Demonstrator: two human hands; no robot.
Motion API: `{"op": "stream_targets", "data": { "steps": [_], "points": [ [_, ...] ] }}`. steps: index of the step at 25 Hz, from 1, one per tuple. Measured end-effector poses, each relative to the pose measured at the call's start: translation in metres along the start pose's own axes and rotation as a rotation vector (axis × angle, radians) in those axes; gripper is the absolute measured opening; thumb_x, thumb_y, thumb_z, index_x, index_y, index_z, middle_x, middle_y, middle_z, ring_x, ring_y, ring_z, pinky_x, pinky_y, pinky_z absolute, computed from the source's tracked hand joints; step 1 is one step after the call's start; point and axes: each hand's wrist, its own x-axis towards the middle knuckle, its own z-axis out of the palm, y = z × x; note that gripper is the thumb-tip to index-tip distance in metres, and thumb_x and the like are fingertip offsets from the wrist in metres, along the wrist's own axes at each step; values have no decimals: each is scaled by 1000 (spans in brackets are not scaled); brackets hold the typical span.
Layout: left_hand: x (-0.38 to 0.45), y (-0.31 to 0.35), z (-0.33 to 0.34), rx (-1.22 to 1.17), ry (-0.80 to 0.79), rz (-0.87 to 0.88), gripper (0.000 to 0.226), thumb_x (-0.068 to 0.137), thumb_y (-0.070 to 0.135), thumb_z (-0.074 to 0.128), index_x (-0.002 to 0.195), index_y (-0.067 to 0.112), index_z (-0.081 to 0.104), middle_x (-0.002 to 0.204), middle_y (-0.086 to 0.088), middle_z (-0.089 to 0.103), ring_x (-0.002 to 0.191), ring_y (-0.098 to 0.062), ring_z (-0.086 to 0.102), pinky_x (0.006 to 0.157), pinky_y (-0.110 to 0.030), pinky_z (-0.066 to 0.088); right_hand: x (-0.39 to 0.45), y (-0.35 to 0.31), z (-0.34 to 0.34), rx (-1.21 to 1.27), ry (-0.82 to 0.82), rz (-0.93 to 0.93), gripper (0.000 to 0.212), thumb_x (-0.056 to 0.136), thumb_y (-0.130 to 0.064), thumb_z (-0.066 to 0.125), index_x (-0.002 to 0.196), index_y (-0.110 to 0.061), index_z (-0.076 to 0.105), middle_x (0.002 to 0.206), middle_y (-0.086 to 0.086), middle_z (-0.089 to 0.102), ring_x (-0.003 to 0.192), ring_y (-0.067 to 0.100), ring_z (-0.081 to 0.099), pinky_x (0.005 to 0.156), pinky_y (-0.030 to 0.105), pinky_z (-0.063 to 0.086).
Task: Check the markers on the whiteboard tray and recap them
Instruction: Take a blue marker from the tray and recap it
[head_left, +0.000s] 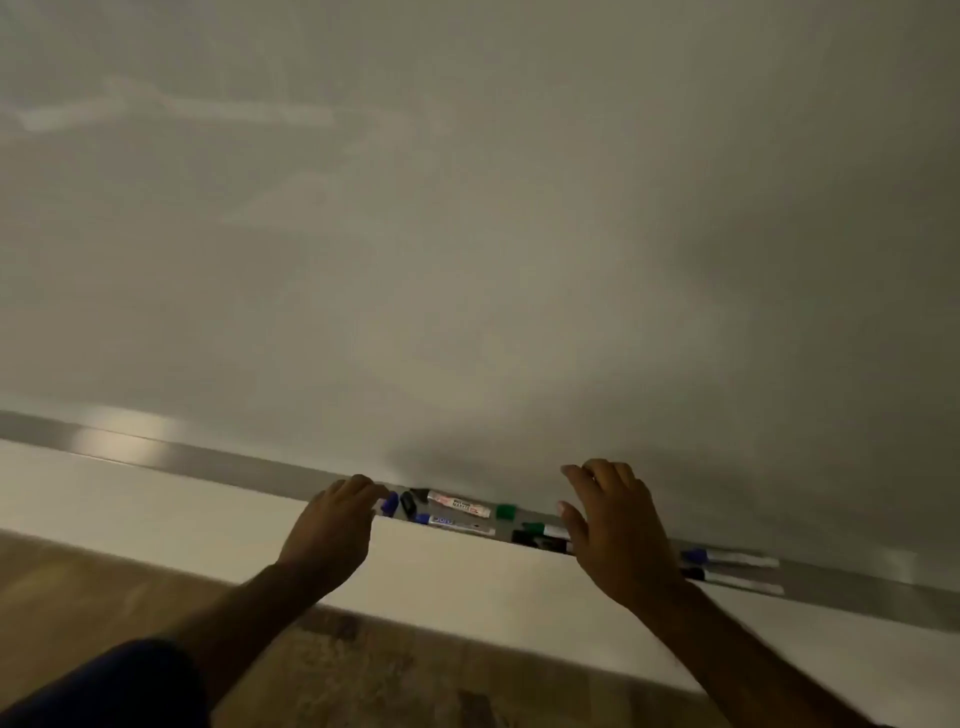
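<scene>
My left hand (332, 525) hangs over the near lip of the tray (218, 460), fingers curled loosely and holding nothing, their tips just beside a loose blue cap (389, 504). My right hand (613, 525) hovers palm down, fingers spread and empty, over the middle of the markers. Between my hands two white-barrelled markers lie lengthwise along the tray: the black-capped marker (457, 503) at the back and the blue-capped marker (454, 522) in front, caps toward my left. A green cap (506, 512) sits beside them. Past my right hand two more markers (732, 566) lie the same way. The tray is smooth brushed metal under the matte whiteboard (467, 234).
</scene>
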Motion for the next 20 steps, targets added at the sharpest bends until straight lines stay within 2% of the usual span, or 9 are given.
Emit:
{"op": "stream_targets", "data": {
  "steps": [3, 7, 9, 12, 15, 20],
  "points": [
    [9, -19, 20, -25, -90, 36, 56, 76, -10, 50, 120, 24, 57, 128, 1, 57, 107, -21, 56, 86, -34, 51, 12, -17, 32, 57, -63, 2, 31, 86, -20, 65, 116, -14, 58, 108, 4, 63, 99, 23, 57, 79, 35, 50],
    [24, -43, 37, -41, -153, 78, 75, 73, -16, 46, 134, 27, 45, 148, 4, 41, 126, -21, 45, 100, -36, 43, 18, -38, 68, 115, -176, -23, 22, 88, -13, 59, 109, -16, 61, 103, 1, 63, 96, 19, 56, 81, 30, 44],
    [30, -52, 42, -19, -192, 122, 75, 75, -15, 46, 137, 27, 43, 149, 5, 41, 126, -20, 44, 101, -35, 43, 20, -47, 84, 138, -208, -30, 24, 88, -10, 57, 111, -16, 61, 106, 2, 64, 99, 20, 56, 84, 31, 44],
    [38, -63, 47, 10, -218, 185, 66, 80, -10, 49, 134, 28, 47, 141, 6, 50, 118, -19, 49, 94, -33, 45, 23, -60, 110, 180, -287, -17, 30, 90, -6, 53, 117, -18, 59, 115, 3, 63, 107, 22, 54, 90, 37, 45],
    [48, -73, 48, 61, -207, 254, 59, 80, -6, 53, 127, 28, 53, 131, 3, 57, 112, -21, 53, 90, -36, 47, 28, -66, 131, 160, -379, -23, 42, 89, -3, 49, 126, -22, 53, 125, 1, 58, 116, 22, 49, 97, 39, 38],
    [59, -75, 48, 73, -234, 336, 64, 73, -9, 60, 126, 27, 55, 137, 5, 54, 111, -21, 57, 89, -38, 51, 42, -73, 151, 95, -443, -19, 56, 81, 4, 50, 130, -23, 49, 129, 5, 56, 116, 29, 48, 97, 44, 37]
  ]
}}
